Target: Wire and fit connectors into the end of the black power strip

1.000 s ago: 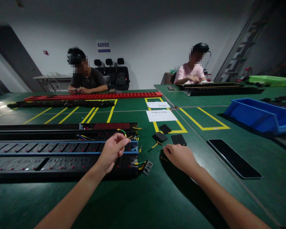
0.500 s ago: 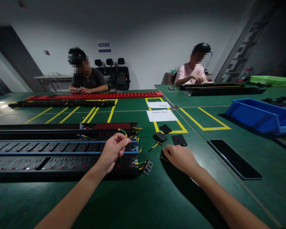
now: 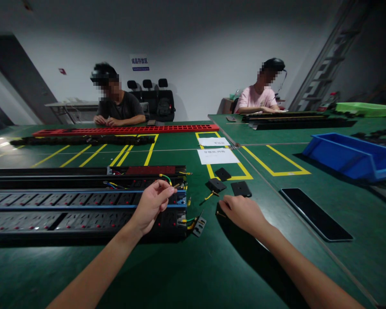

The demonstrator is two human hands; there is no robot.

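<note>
Between thumb and forefinger, my left hand (image 3: 152, 205) pinches a small brass-coloured screw (image 3: 177, 186), held above the ends of the power strips. My right hand (image 3: 244, 212) rests on the table with fingers curled inward; what they hold, if anything, is hidden. Just below those fingertips lies a thin brass-coloured piece, probably a screw (image 3: 221, 214). Under my left hand runs a blue-edged power strip (image 3: 83, 198), and a black one (image 3: 93, 222) lies nearer me. A grey end plate with slots (image 3: 199, 226) sits at its end beside green and yellow wires.
Black end caps (image 3: 241, 189) lie beyond my right hand, near white paper sheets (image 3: 218, 156). A phone (image 3: 315, 213) and a blue bin (image 3: 350, 156) are to the right. Across the table, two people sit near a long red frame (image 3: 128, 129).
Both my hands stay nearly still, the left keeping its pinch on the screw. The camera view shifts very slightly. Across the table, the left person's hands move a little.
</note>
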